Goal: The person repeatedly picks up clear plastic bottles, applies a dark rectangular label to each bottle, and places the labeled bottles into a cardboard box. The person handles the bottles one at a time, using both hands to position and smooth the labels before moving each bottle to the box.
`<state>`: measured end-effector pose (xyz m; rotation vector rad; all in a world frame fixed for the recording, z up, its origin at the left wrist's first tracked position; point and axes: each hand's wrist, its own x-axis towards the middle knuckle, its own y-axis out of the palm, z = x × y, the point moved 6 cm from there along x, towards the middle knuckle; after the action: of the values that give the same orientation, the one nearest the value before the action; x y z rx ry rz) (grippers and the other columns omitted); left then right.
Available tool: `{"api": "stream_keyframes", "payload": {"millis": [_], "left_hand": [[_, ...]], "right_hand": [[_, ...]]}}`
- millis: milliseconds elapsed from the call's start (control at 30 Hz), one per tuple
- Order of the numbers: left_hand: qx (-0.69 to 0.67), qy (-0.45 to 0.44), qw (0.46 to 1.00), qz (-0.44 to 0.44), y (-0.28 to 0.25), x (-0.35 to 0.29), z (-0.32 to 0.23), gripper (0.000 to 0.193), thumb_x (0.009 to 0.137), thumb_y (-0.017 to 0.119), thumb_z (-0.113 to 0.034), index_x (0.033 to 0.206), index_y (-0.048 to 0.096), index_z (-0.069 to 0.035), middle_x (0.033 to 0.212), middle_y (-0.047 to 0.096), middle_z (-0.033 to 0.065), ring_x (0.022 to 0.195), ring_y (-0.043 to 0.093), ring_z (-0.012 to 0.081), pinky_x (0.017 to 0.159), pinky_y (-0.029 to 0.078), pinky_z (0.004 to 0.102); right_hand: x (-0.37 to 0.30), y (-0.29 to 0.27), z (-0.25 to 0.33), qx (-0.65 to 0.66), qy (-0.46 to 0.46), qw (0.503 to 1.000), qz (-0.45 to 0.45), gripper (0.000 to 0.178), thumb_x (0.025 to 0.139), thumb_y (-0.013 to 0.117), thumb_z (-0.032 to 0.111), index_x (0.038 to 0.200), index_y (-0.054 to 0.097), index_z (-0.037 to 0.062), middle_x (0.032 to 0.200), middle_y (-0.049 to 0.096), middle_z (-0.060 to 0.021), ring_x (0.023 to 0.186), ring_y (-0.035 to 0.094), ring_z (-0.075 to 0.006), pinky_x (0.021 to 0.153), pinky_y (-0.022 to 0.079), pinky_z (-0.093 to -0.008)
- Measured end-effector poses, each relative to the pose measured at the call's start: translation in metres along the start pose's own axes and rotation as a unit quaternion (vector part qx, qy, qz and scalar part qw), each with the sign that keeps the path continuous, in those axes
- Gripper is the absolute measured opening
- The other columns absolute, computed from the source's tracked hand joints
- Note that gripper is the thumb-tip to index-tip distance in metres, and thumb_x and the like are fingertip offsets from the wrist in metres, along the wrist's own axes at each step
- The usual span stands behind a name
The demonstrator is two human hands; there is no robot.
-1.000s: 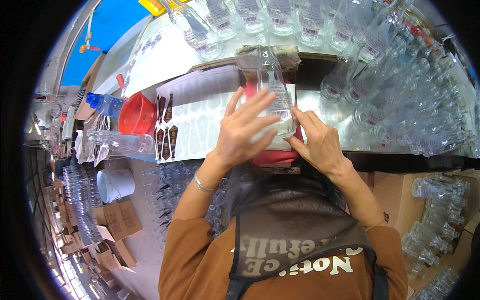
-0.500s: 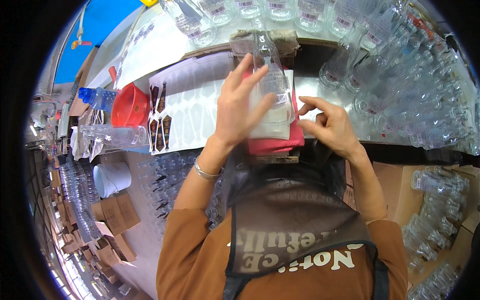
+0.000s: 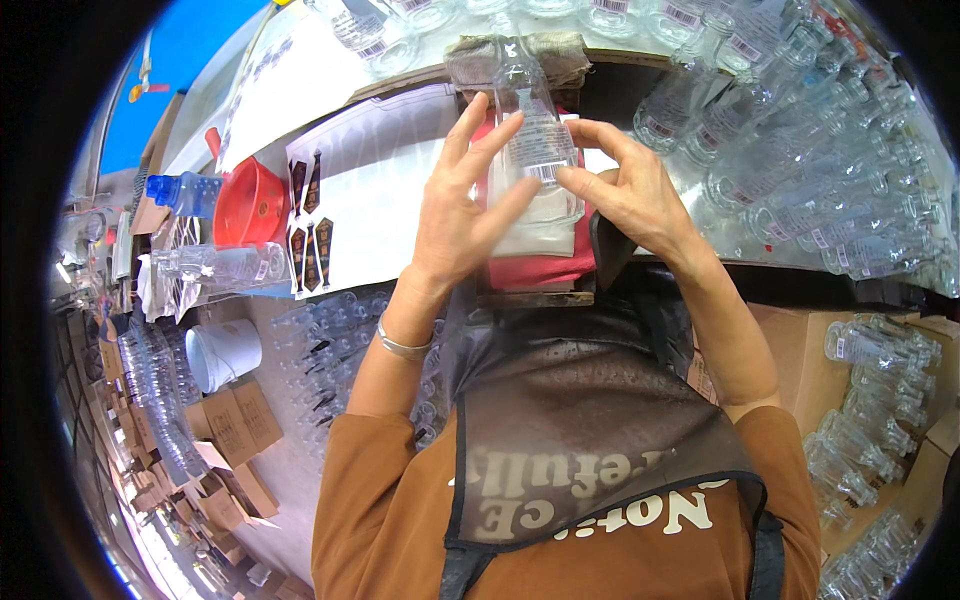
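A clear glass bottle (image 3: 538, 135) with a printed label and barcode lies on its back on a support in front of me, neck pointing away. Its neck rests on a folded beige cloth (image 3: 465, 62), and its base is over a white pad on a red cloth (image 3: 540, 270). My left hand (image 3: 455, 205) is at the bottle's left side, fingers spread, slightly blurred. At the right side, my right hand (image 3: 640, 190) is curved, thumb and forefinger apart, their tips at the bottle's edge near the barcode. Whether the left fingers touch the glass I cannot tell.
Left of the bottle lies a white sheet with dark tie-shaped decals (image 3: 310, 240). Beyond it are a red bowl (image 3: 250, 205), a blue-capped bottle (image 3: 185, 195) and a lying glass bottle (image 3: 215, 265). Many bottles (image 3: 790, 150) crowd the right. A white bucket (image 3: 225, 355) stands lower left.
My right hand has moved up and left to the bottle's right edge. The left hand has shifted slightly, its fingers still spread. The whole view has shifted a little.
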<state>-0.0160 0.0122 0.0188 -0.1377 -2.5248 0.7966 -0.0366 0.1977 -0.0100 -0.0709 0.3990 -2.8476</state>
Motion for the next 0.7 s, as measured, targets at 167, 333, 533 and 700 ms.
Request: {"api": "stream_keyframes", "payload": {"millis": [167,333,533,700], "left_hand": [[-0.021,-0.002,1.000,-0.001,0.003,0.001,0.007,0.054,0.090,0.074,-0.023,0.142,0.060,-0.013,0.157,0.042,0.0184,0.143,0.044,0.0327,0.116,0.037,0.0443],[-0.037,-0.004,0.999,-0.001,0.005,0.004,0.012,0.055,0.091,0.075,-0.027,0.142,0.059,-0.014,0.156,0.044,0.0171,0.142,0.044,0.0323,0.115,0.037,0.0438],[-0.029,-0.001,1.000,0.001,0.004,0.002,0.012,0.056,0.091,0.075,-0.030,0.142,0.059,-0.014,0.156,0.044,0.0166,0.143,0.043,0.0322,0.116,0.037,0.0444],[-0.025,-0.006,1.000,-0.001,0.005,0.001,0.012,0.055,0.091,0.074,-0.029,0.142,0.059,-0.014,0.156,0.044,0.0169,0.143,0.044,0.0323,0.116,0.037,0.0443]], "right_hand": [[-0.003,0.003,-0.007,0.081,0.010,0.997,-0.010,0.060,0.087,0.074,0.036,0.130,0.061,-0.0033,0.113,0.071,-0.0157,0.093,0.067,-0.0188,0.087,0.052,-0.0331],[0.005,0.004,-0.007,0.018,-0.021,0.999,-0.024,0.059,0.087,0.074,0.038,0.128,0.062,-0.0022,0.107,0.071,-0.0152,0.086,0.066,-0.0189,0.082,0.053,-0.0326],[0.002,0.006,-0.001,0.013,-0.031,0.999,-0.033,0.059,0.086,0.075,0.039,0.127,0.063,-0.0023,0.105,0.071,-0.0143,0.084,0.064,-0.0190,0.079,0.053,-0.0322],[0.004,0.002,-0.009,0.005,-0.045,0.999,-0.026,0.058,0.087,0.075,0.037,0.127,0.063,-0.0035,0.108,0.072,-0.0134,0.085,0.065,-0.0184,0.080,0.053,-0.0318]]}}
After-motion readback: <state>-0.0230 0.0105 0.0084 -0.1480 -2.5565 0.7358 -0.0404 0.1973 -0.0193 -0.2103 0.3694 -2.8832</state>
